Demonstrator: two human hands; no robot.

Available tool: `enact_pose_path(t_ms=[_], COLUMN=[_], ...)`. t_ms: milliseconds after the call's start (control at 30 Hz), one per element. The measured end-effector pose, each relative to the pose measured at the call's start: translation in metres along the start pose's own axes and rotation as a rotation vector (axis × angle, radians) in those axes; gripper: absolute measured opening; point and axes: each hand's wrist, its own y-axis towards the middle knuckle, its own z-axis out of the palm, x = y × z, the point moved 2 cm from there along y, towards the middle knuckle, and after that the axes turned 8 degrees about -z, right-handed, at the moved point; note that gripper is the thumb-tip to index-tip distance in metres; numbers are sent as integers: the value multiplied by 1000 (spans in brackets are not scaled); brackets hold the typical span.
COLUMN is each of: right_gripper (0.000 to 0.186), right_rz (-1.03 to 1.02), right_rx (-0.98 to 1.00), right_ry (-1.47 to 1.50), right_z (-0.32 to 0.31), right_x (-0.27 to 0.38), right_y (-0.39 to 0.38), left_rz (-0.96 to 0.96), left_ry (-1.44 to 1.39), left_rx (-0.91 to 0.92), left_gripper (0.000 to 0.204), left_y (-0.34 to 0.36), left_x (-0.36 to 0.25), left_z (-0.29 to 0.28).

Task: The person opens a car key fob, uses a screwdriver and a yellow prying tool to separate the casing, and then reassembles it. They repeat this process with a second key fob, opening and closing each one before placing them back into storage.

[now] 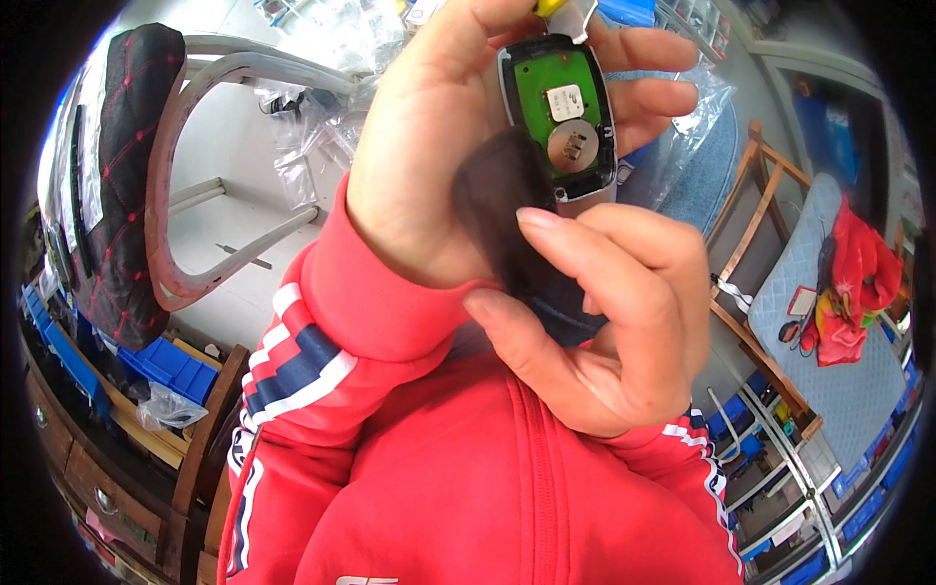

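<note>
My left hand (419, 156), palm up, holds an opened key fob (531, 93) in its fingers. Inside the fob's dark and silver shell lies a green circuit board with a small white square part (564, 102) and a round coin battery (561, 148) under a metal clip. Between the thumb and fingertips of my right hand (634, 312) is a thin dark cover (499, 190), tilted and slightly blurred. It overlaps the fob's lower left edge in view; whether the two touch I cannot tell. At the fob's top end is a small yellow and white piece (573, 19).
A chair with a black, red-stitched backrest (132, 185) stands to the left. Blue trays (168, 370) sit at lower left. Clear plastic bags (331, 127) lie beyond my hands. At right, a red cloth (858, 278) and scissors (799, 331) rest on a pale blue padded surface (843, 409).
</note>
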Motion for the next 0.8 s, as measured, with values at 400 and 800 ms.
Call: enact_pose_path(t_ms=[400, 800], right_gripper=[40, 53], right_rz=[382, 839], right_rx=[-14, -105], right_ry=[253, 869], right_z=[-21, -28], right_x=[-8, -34], right_y=[3, -1], left_rz=[35, 29], left_ry=[23, 40], left_rx=[7, 1], left_gripper=[26, 27], left_y=[-3, -3], left_x=[0, 3], left_z=[2, -1])
